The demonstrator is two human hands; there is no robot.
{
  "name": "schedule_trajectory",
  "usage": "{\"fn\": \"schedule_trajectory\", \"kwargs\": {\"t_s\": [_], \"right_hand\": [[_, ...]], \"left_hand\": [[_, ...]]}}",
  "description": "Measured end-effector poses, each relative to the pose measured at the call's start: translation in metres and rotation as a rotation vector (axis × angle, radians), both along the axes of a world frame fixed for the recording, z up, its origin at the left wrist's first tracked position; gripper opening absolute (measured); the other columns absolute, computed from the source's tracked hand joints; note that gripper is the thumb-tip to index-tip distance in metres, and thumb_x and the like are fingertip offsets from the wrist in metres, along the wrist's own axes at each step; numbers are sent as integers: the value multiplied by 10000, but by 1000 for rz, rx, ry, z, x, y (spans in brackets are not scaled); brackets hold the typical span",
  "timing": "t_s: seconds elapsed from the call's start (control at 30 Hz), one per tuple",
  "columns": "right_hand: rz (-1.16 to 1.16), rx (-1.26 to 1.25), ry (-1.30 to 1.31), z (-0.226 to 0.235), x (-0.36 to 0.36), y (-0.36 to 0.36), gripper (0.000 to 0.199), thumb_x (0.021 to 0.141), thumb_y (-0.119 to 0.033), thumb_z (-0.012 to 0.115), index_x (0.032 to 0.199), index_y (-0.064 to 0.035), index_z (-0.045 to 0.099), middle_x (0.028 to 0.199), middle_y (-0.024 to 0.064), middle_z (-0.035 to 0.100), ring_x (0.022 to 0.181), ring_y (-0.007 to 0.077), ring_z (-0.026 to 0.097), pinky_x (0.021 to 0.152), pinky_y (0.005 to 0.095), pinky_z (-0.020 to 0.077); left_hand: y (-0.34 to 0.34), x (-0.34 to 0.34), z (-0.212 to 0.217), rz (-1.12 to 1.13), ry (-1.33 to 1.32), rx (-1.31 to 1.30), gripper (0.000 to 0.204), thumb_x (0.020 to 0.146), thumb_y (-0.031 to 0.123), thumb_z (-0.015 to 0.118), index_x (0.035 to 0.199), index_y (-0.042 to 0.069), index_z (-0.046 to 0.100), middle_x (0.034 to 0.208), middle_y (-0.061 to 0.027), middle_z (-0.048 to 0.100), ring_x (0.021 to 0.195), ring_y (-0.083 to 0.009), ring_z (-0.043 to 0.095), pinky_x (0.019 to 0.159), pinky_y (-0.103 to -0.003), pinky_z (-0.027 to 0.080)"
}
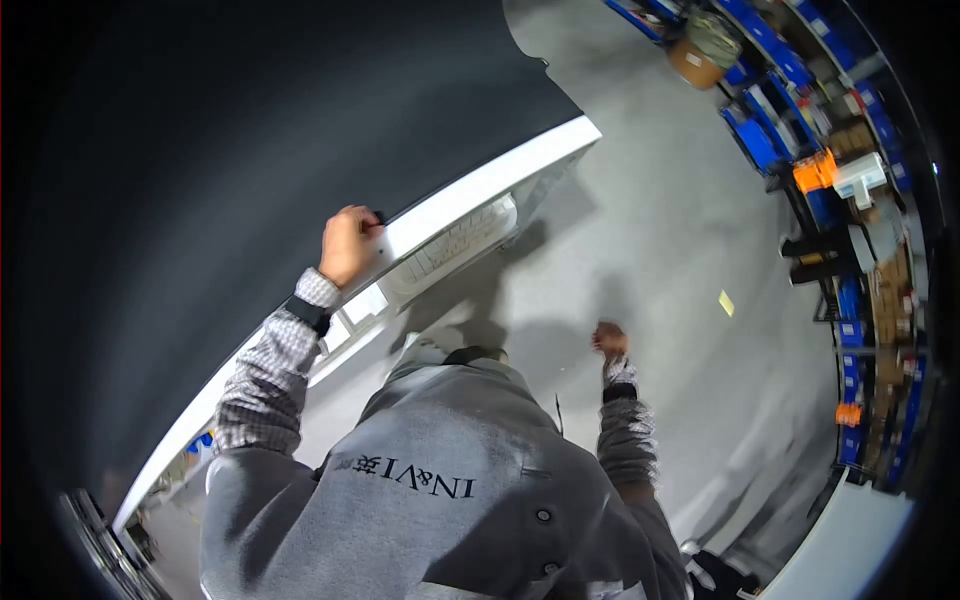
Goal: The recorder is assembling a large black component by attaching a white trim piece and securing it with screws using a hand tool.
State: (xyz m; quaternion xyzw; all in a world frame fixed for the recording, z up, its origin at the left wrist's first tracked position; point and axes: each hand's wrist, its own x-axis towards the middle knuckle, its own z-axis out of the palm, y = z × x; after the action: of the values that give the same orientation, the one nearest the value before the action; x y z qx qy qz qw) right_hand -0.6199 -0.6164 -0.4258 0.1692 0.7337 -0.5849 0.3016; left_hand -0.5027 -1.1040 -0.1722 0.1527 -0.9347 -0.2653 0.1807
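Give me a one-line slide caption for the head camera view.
Left hand grips the white edge of a large dark panel; right hand hangs closed above the grey floor.

Quick headcount from the head camera: two hands in view, the left hand (347, 243) up on the edge of the one big dark panel with a white rim (470, 190), and the right hand (609, 339) hanging over the floor. One black wristband (308, 312) shows on the left wrist. One small yellow slip (726, 302) lies on the grey floor (650, 230). One brown cardboard box (696, 63) sits by the blue shelving (770, 130). Two orange items show among the shelves, a bigger one (815, 170) and a small one (848, 413). Blue bins are too crowded and blurry to count.
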Motion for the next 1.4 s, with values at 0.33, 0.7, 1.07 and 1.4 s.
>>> {"fn": "schedule_trajectory", "kwargs": {"t_s": [0.33, 0.7, 1.07, 1.4], "right_hand": [[345, -264, 605, 213, -173, -146, 145, 843, -78, 561, 964, -9, 600, 717, 19, 590, 587, 68, 511, 525, 196, 423], [1052, -118, 1403, 236, -252, -247, 145, 680, -51, 656, 824, -62, 651, 839, 53, 537, 851, 248, 490, 765, 362, 408], [1277, -259, 1384, 231, -269, -260, 72, 715, -58, 613, 761, -78, 562, 840, 51, 525, 869, 254, 492, 761, 377, 367], [1253, -282, 1312, 230, -274, -263, 57, 715, -49, 607, 745, -91, 581, 834, 46, 537, 871, 258, 498, 762, 382, 379]], "left_hand": [[105, -153, -8, 111, 157, 36, 150, 633, -35, 583, 776, -4, 614, 752, -158, 546, 764, -342, 538, 674, -416, 438], [147, -227, -30, 313, 222, 117, 135, 645, -17, 628, 758, 54, 647, 797, -88, 543, 815, -277, 505, 691, -380, 376], [157, -237, -20, 470, 104, 115, 97, 692, 105, 698, 775, 143, 666, 769, 14, 546, 807, -197, 476, 736, -351, 335], [159, -243, -24, 490, 167, 52, 51, 675, 127, 686, 689, 158, 649, 731, 16, 548, 809, -212, 487, 679, -358, 341]]}}
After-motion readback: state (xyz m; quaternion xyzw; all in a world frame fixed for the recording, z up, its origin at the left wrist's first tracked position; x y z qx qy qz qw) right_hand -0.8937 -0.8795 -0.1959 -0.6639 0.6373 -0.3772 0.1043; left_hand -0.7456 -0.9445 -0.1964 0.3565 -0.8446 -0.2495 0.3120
